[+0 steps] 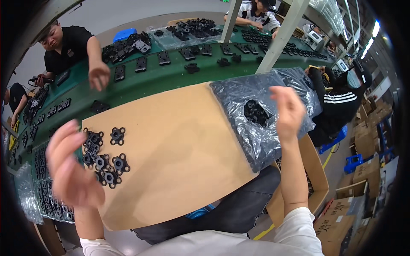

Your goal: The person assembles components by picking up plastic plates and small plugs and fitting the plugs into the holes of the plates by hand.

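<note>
My left hand [72,168] is raised over the left side of a tan cardboard sheet [179,141], fingers loosely curved and apart, with nothing seen in them. Beside it lies a cluster of black four-lobed plastic parts [109,177], each with a raised round hub. A similar black part [118,136] lies apart from the cluster. Slightly smeared by motion, my right hand [288,112] hovers over a clear plastic bag [230,109], its fingers part bent and nothing visible in them. Through a torn hole in the bag show more black parts [255,112].
Beyond the sheet runs a green conveyor belt [166,77] carrying rows of black parts. A co-worker's hand [99,76] reaches over it. A metal post [284,36] rises behind the bag. An open carton [314,187] stands at right; stacked trays of parts [53,200] sit at left.
</note>
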Action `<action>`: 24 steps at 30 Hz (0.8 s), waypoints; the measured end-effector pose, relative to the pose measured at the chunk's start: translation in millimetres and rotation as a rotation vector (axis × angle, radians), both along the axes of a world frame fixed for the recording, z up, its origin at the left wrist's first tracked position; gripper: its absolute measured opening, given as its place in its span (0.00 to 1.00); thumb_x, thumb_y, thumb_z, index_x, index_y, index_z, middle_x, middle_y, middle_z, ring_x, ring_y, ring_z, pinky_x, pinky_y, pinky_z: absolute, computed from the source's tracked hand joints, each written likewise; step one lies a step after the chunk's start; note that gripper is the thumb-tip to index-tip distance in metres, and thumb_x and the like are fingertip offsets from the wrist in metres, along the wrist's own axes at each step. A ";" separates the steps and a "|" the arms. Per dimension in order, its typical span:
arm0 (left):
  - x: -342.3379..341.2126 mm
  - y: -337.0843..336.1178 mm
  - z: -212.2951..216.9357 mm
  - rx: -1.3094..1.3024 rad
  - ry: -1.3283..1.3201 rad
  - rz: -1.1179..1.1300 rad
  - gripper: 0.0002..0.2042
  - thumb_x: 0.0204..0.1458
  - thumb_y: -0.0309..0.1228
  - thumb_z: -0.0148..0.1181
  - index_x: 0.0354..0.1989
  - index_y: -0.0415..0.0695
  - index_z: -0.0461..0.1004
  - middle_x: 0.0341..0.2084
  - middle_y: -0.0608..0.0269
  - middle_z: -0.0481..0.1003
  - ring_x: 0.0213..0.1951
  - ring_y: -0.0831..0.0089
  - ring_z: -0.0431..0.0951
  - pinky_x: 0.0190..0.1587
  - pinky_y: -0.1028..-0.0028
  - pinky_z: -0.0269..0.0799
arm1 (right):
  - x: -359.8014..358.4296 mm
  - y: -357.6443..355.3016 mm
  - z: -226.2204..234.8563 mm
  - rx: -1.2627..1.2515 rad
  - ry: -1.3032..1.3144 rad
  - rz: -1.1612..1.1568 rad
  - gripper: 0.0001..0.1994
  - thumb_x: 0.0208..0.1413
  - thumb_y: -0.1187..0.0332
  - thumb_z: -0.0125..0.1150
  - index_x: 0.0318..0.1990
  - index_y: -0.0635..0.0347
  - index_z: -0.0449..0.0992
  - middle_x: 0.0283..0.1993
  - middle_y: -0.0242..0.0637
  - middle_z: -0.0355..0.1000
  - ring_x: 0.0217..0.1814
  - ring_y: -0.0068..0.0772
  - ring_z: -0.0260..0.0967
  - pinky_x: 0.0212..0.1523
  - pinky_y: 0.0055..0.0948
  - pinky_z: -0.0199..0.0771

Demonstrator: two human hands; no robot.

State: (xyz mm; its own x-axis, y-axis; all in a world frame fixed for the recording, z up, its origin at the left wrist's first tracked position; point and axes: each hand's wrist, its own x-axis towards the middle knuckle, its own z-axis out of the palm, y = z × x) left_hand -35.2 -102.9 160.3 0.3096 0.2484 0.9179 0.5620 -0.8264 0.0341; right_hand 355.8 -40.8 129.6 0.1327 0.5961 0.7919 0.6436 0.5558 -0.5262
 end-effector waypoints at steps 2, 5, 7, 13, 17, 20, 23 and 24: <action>-8.3 21.6 -29.3 -0.168 0.044 0.047 0.17 0.50 0.27 0.53 0.49 0.39 0.67 0.41 0.49 0.73 0.44 0.50 0.72 0.47 0.58 0.69 | 36.4 23.8 -52.7 -0.391 -0.121 -0.194 0.11 0.55 0.67 0.53 0.36 0.66 0.76 0.31 0.41 0.71 0.30 0.35 0.66 0.34 0.29 0.67; -49.2 36.2 -59.4 -0.634 0.119 0.371 0.15 0.46 0.24 0.57 0.45 0.36 0.70 0.38 0.51 0.74 0.42 0.52 0.72 0.46 0.62 0.69 | 33.0 38.0 -94.9 -0.502 -0.346 -0.287 0.13 0.54 0.65 0.54 0.40 0.65 0.75 0.36 0.45 0.71 0.36 0.44 0.67 0.40 0.35 0.69; -54.8 43.4 -80.3 -0.802 0.125 0.449 0.15 0.44 0.23 0.58 0.43 0.35 0.71 0.37 0.51 0.74 0.41 0.53 0.72 0.46 0.64 0.69 | 28.2 41.5 -110.8 -0.371 -0.569 -0.327 0.16 0.54 0.62 0.55 0.46 0.63 0.72 0.41 0.48 0.69 0.41 0.50 0.67 0.44 0.39 0.69; -56.3 73.4 -99.1 -0.855 0.328 0.518 0.13 0.42 0.23 0.60 0.38 0.33 0.73 0.37 0.52 0.73 0.38 0.56 0.71 0.45 0.68 0.68 | 33.7 50.0 -112.6 -0.290 -0.608 -0.259 0.18 0.53 0.58 0.56 0.47 0.60 0.69 0.43 0.47 0.68 0.40 0.50 0.67 0.44 0.38 0.69; -50.0 72.4 -111.7 -0.921 0.435 0.557 0.15 0.41 0.22 0.60 0.40 0.34 0.71 0.37 0.52 0.73 0.38 0.55 0.71 0.45 0.70 0.67 | 32.6 37.5 -106.3 -0.435 -0.588 -0.240 0.16 0.53 0.57 0.57 0.43 0.59 0.71 0.40 0.46 0.69 0.39 0.47 0.68 0.43 0.37 0.69; -44.6 69.0 -109.2 -0.913 0.295 0.581 0.14 0.41 0.24 0.62 0.37 0.34 0.71 0.34 0.52 0.73 0.37 0.55 0.71 0.44 0.68 0.68 | 30.2 35.7 -86.4 -0.650 -0.568 -0.182 0.14 0.52 0.58 0.58 0.41 0.56 0.72 0.37 0.43 0.69 0.37 0.44 0.68 0.42 0.35 0.69; -27.7 62.7 -108.6 -0.862 0.055 0.479 0.14 0.40 0.24 0.64 0.36 0.36 0.68 0.32 0.54 0.73 0.34 0.58 0.72 0.42 0.68 0.69 | 45.9 39.9 -92.5 -0.601 -0.386 0.065 0.10 0.52 0.60 0.59 0.38 0.54 0.73 0.32 0.40 0.69 0.34 0.40 0.68 0.40 0.32 0.68; -19.8 63.4 -110.5 -0.841 0.043 0.491 0.14 0.40 0.24 0.64 0.36 0.36 0.68 0.32 0.54 0.73 0.34 0.58 0.72 0.42 0.68 0.69 | 49.4 38.4 -92.2 -0.576 -0.390 0.073 0.10 0.52 0.60 0.59 0.38 0.54 0.73 0.32 0.40 0.69 0.34 0.40 0.68 0.40 0.32 0.68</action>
State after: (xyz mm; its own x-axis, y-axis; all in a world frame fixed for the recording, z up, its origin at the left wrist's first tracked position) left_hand -55.0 -39.5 49.8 0.0262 0.9278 0.3723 0.8520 -0.2155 0.4770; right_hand 405.3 -2.4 37.4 -0.1532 0.9319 0.3288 0.8173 0.3065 -0.4879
